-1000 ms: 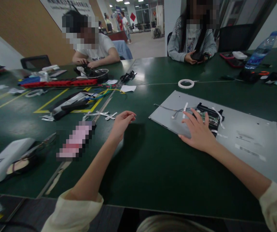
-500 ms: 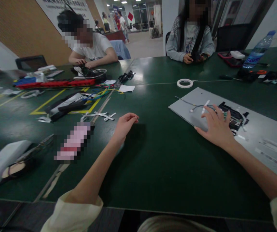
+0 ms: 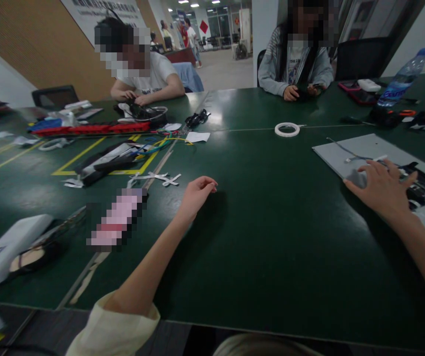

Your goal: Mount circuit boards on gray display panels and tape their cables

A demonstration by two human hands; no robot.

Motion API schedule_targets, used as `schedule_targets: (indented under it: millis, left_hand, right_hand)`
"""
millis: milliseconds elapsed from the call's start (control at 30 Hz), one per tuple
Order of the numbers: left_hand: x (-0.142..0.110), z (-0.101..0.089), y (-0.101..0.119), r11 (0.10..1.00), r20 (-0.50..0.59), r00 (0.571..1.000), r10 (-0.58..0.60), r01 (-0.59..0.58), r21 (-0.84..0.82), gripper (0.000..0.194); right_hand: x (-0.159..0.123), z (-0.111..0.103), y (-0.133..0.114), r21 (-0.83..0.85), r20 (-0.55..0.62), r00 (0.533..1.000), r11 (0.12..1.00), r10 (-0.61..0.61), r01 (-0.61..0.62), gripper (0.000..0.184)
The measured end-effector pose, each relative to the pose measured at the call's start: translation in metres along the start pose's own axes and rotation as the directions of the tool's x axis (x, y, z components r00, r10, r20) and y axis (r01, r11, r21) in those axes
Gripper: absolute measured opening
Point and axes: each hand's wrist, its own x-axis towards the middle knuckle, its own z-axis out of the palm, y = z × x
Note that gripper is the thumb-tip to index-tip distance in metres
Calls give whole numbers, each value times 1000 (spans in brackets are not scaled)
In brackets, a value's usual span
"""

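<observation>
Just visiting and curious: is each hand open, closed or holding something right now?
Left hand: loosely closed, nothing visible in it.
Right hand: open, spread over the panel.

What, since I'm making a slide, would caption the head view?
Right hand spread at a grey panel, left hand curled above the green table, a tape roll lying beyond.

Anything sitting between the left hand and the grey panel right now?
Nothing visible stands between the left hand and the grey panel, only green tabletop. The white tape roll lies farther back, off the direct line; the right hand is over the panel's near-left edge.
</observation>
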Motion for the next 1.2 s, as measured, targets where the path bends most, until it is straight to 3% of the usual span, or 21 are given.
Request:
schedule_targets:
  millis: [467,667,933,1200]
  left_hand:
    - [3,-1,-4,998,30,999,26,-27,52,15]
    - [3,0,-4,994,54,998,32,-38,100,17]
    - [4,2,-7,985,82,995,54,-66,161,17]
    - [6,4,-16,970,103,990,99,-119,210,16]
  right_hand:
    - [16,19,55,-123,68,982,978,178,-168,61]
    - [18,21,55,-211,19,967,946,254,-245,60]
    - [7,14,57,-142,149,948,955,281,-261,68]
    - [5,23,65,-152,49,933,926,357,-347,71]
